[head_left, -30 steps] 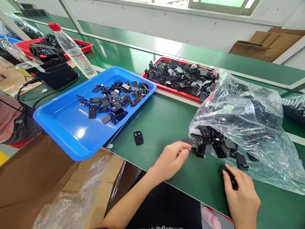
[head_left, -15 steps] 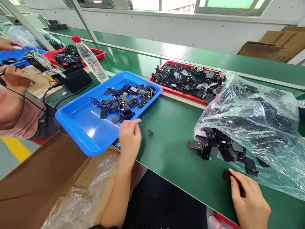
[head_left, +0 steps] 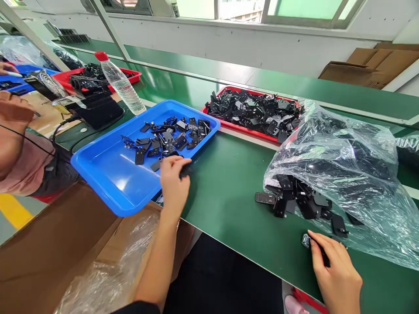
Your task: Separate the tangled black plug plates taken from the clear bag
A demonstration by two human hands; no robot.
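Left hand [head_left: 174, 185] is pinching a black piece [head_left: 185, 170] at 8 o'clock, right hand [head_left: 338, 270] gripping another piece [head_left: 306, 240] at 4, prob for control.

Cannot see all of the black part [head_left: 185, 170] in the left hand [head_left: 175, 179], nor most of the dark piece [head_left: 306, 240] under the right hand [head_left: 338, 271]. Cannot see deep into the plastic bag [head_left: 330, 150], cut off at right. Cannot follow a co-worker's arm [head_left: 10, 146] past the left edge.

This looks like a workshop: a long green table [head_left: 225, 192] has a blue tray [head_left: 101, 170] and a red tray [head_left: 242, 128] with many small black parts [head_left: 255, 111]
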